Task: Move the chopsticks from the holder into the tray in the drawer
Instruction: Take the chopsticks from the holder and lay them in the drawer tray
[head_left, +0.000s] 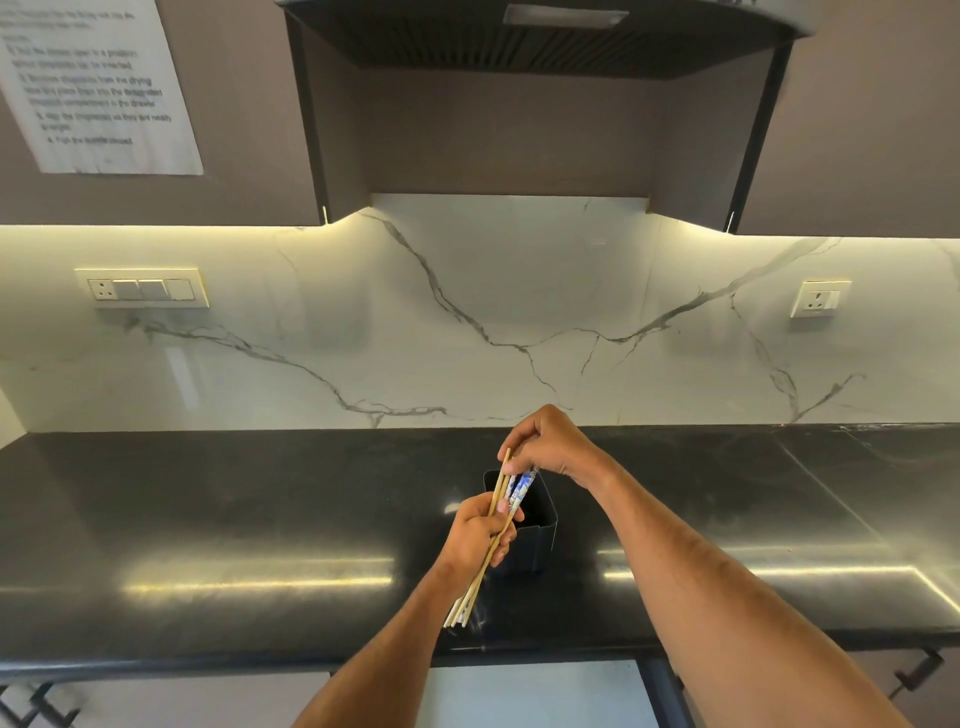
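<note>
Both hands (511, 493) grip the chopsticks (491, 540) — beside the holder (535, 525).

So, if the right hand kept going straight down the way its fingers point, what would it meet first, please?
Probably the black holder just below the right hand, which pinches the chopsticks; depth is unclear.

A single head-worn camera looks forward and slightly down, close over the dark countertop (208, 493), facing the marble backsplash (467, 312).

You can't read the blurred notice (98, 85) on the cabinet, and your left hand (475, 535) hides the chopsticks' (470, 597) middle.
</note>
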